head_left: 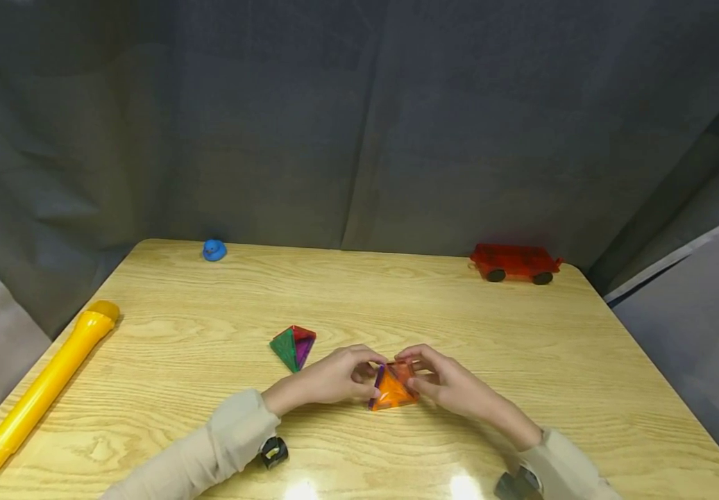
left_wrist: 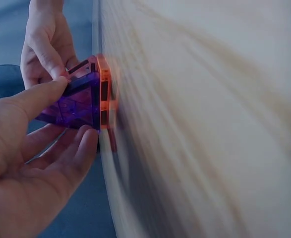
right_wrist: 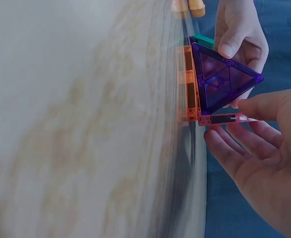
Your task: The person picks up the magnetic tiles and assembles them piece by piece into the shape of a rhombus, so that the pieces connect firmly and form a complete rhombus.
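Observation:
Near the table's front, both hands are at a small structure of translucent magnetic tiles. An orange tile (head_left: pixel 393 392) lies flat on the tabletop, with triangular tiles standing along its edges. My left hand (head_left: pixel 337 375) pinches a purple triangular tile (left_wrist: pixel 78 101) between thumb and fingers. On the other side, my right hand (head_left: pixel 459 389) pinches a pinkish-red tile (right_wrist: pixel 222 119) at its edge. Another purple triangle (right_wrist: pixel 224 79) faces the right wrist view. In the head view, a second small tile piece, green, red and purple (head_left: pixel 286 347), sits left of the hands.
On the wooden table (head_left: pixel 397 298), a yellow toy microphone (head_left: pixel 47 389) lies along the left edge. A blue rubber duck (head_left: pixel 214 250) sits at the back left. A red wheeled car base (head_left: pixel 514 263) stands at the back right, before a dark curtain (head_left: pixel 259 139).

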Motion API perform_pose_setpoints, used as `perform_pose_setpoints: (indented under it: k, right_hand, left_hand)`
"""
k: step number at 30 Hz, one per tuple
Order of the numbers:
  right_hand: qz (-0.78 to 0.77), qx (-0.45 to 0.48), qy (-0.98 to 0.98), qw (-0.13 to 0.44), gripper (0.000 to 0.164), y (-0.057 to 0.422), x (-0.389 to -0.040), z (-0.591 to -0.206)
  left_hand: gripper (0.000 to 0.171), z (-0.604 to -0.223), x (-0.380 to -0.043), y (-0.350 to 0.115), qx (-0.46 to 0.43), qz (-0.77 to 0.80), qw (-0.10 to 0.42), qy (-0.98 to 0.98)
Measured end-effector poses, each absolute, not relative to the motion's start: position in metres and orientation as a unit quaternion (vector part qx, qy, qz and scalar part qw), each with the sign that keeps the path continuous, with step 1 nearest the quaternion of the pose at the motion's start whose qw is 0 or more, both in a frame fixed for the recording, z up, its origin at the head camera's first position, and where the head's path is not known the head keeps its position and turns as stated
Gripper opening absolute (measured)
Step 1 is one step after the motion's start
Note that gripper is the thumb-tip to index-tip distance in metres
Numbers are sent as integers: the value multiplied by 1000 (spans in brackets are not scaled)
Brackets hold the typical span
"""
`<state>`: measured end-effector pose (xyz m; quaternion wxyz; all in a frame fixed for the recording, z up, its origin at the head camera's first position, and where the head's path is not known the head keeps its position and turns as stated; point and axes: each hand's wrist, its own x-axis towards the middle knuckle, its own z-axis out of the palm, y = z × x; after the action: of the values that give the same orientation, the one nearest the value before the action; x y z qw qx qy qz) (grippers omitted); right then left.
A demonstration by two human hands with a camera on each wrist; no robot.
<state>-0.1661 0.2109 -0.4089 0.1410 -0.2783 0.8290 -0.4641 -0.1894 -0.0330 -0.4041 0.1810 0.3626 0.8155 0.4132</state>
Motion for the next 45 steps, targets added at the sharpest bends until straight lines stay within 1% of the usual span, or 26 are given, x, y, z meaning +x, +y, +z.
perform_pose_setpoints:
  k: [7,14,20,26,32,37,45]
  right_hand:
    - [-460,-282,830,143,32,210,-166,-408]
    - [-461,-300,823,146,32,208,-167,-408]
    - [-445,-318,826,135,34,207,-166,-407]
    - [-431,-316,835,130,34,207,-166,-406]
    - [-418,-322,840,125,37,209,-167,-403]
    - [-404,-333,842,131,41,211,-167,-403]
    - [-404,-326,846,120,37,211,-170,-404]
  left_hand:
    - [47,-404,-189,-30,365,420,192,809]
    - [46,-403,-188,-28,368,421,200,805]
    - [45,-403,-188,-26,380,407,188,809]
    - [46,-402,-188,-26,387,393,183,814]
    - [48,-403,-189,-28,407,369,165,819]
    - [43,-404,-189,-29,403,370,166,821]
    - [36,-404,-190,-29,402,366,152,825]
